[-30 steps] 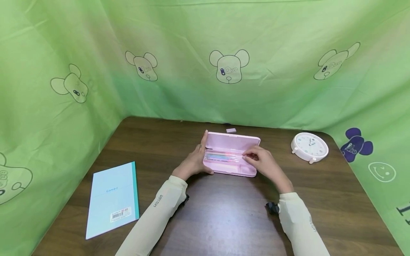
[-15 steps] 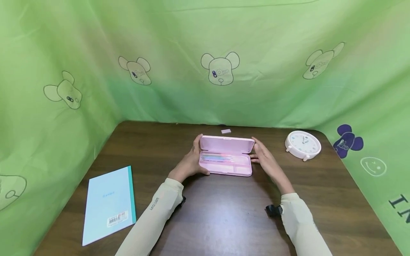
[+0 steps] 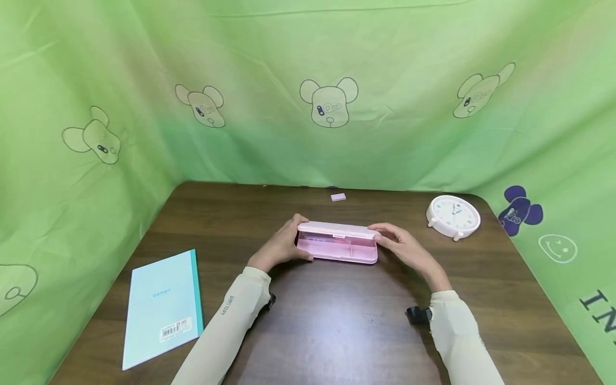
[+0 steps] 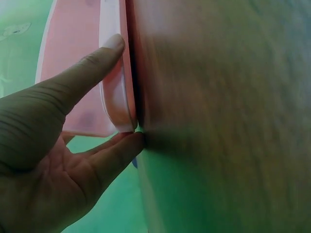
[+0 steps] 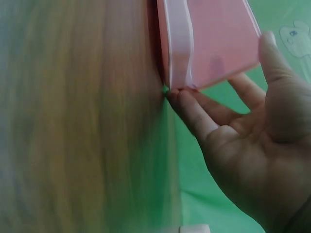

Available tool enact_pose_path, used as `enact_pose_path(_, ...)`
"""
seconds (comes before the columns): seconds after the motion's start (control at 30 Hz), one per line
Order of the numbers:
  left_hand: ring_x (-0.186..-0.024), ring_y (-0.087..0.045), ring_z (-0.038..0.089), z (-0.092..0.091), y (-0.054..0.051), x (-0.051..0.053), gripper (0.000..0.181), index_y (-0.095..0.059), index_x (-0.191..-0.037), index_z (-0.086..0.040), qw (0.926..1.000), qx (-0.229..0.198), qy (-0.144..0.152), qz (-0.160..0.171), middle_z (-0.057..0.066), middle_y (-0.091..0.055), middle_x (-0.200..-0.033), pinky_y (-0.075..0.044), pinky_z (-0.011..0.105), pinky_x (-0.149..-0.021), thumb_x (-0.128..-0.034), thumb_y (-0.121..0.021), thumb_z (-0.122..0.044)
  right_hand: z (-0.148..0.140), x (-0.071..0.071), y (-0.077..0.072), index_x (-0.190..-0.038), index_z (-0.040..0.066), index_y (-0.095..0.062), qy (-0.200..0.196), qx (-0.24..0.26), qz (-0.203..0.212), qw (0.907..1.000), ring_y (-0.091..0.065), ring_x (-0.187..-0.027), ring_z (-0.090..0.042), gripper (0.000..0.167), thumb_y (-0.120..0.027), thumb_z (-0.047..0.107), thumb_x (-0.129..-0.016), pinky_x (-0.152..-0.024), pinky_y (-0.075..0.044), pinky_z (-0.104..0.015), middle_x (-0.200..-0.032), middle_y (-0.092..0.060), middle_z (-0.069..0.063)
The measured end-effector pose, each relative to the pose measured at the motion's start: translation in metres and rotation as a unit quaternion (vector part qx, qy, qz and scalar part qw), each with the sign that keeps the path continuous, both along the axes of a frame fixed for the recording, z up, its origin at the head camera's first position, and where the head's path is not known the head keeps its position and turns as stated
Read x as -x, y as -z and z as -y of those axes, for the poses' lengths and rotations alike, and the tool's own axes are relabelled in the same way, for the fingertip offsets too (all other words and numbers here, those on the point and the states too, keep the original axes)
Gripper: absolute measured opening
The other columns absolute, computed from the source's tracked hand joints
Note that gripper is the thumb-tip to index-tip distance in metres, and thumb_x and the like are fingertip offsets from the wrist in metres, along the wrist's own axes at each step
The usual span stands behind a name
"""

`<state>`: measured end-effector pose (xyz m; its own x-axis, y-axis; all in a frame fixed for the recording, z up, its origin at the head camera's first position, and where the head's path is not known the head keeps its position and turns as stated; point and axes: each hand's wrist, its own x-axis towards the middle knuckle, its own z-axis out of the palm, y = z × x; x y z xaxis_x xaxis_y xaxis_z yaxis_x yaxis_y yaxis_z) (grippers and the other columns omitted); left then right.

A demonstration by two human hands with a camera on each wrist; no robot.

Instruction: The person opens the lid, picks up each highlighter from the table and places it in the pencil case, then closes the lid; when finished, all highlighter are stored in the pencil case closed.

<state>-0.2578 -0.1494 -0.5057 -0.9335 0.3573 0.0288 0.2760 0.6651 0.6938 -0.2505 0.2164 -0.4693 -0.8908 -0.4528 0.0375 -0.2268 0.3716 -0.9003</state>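
A pink pencil case lies on the table with its lid partly lowered over the base. Several slim pens show in the back compartment, mostly shaded by the lid. At the case's left end, my left hand grips it, thumb at the front and fingers toward the back; the left wrist view shows the thumb on the base's front wall. My right hand holds the right end, and in the right wrist view its thumb touches the lid's edge while other fingertips meet the base's end.
A light blue notebook lies at the table's left. Behind the case is a small pink block, perhaps an eraser. A white round clock rests at the back right. Green printed cloth surrounds the table's back and sides.
The right hand has left the inside of the case and taken the lid's right end. The lid has swung forward and down from upright. The left hand keeps its hold.
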Motion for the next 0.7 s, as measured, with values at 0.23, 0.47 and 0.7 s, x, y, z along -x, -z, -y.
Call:
enact_pose_path(0.23, -0.135, -0.056, 0.034, -0.001, -0.008, -0.008, 0.083, -0.052, -0.146, -0.009, 0.9989, 0.036, 0.026, -0.017, 0.018, -0.058, -0.146, -0.048, 0.054, -0.112, -0.0808, -0.100, -0.029, -0.004, -0.002, 0.005, -0.140, -0.009, -0.065, -0.033, 0.004, 0.005, 0.9995, -0.055, -0.141, -0.047, 0.046, -0.080, 0.000, -0.097, -0.113, -0.049, -0.034, -0.153, -0.055, -0.033)
enact_pose_path(0.47, -0.141, -0.054, 0.038, -0.012, -0.046, -0.031, 0.070, -0.055, -0.142, -0.005, 0.9988, 0.035, 0.015, 0.030, 0.021, -0.059, -0.151, -0.044, 0.054, -0.117, -0.0898, -0.091, -0.034, -0.001, -0.004, 0.006, -0.141, -0.011, -0.064, -0.034, -0.020, -0.009, 0.9992, -0.050, -0.142, -0.053, 0.052, -0.082, -0.003, -0.094, -0.114, -0.045, -0.047, -0.157, -0.049, -0.036)
enact_pose_path(0.7, -0.143, -0.054, 0.038, -0.016, -0.053, -0.030, 0.061, -0.056, -0.141, -0.004, 0.9985, 0.045, -0.004, 0.032, 0.021, -0.059, -0.152, -0.042, 0.053, -0.119, -0.0948, -0.088, -0.028, 0.001, -0.003, 0.002, -0.142, -0.012, -0.062, -0.033, -0.024, -0.009, 0.9991, -0.051, -0.143, -0.053, 0.052, -0.081, -0.004, -0.094, -0.113, -0.046, -0.048, -0.159, -0.046, -0.036)
